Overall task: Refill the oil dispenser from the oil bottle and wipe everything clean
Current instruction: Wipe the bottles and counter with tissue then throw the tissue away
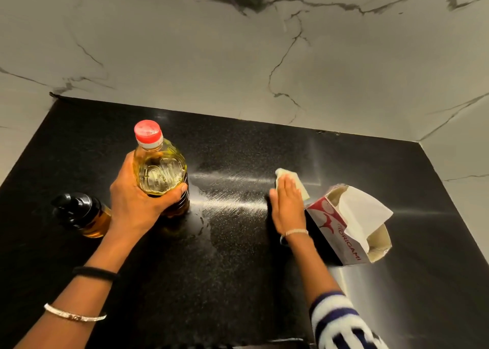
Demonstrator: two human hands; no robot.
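The oil bottle [158, 168] is found left of centre on the black desk [238, 282], its red cap [147, 131] screwed on and pale yellow oil seen through the clear wall; it is gripped round the belly by the left hand [137, 200], fingers and thumb wrapped about it. Whether its base rests on the desk or is raised just off it cannot be told. Just beside that hand, further left, the oil dispenser [82, 215] stands with its black top closed and amber oil visible inside, so the refilling is judged to be done and the wiping step to be in hand. To the right of the bottle a pale, streaked oily smear [230, 192] is spread across the desk, with a few droplets near the bottle's base. At the smear's right end a folded tissue [293, 176] is pressed flat under the right hand [287, 206], whose fingers are laid straight and together. The next move is judged to call for the tissue to be drawn back across the smear toward the bottle, and for the patch beneath the bottle to be wiped as well. Just right of that hand a torn-open tissue box [341, 232] lies, on which "ORIGAMI" can be read in red. Raised lettering on the bottle cannot be made out.
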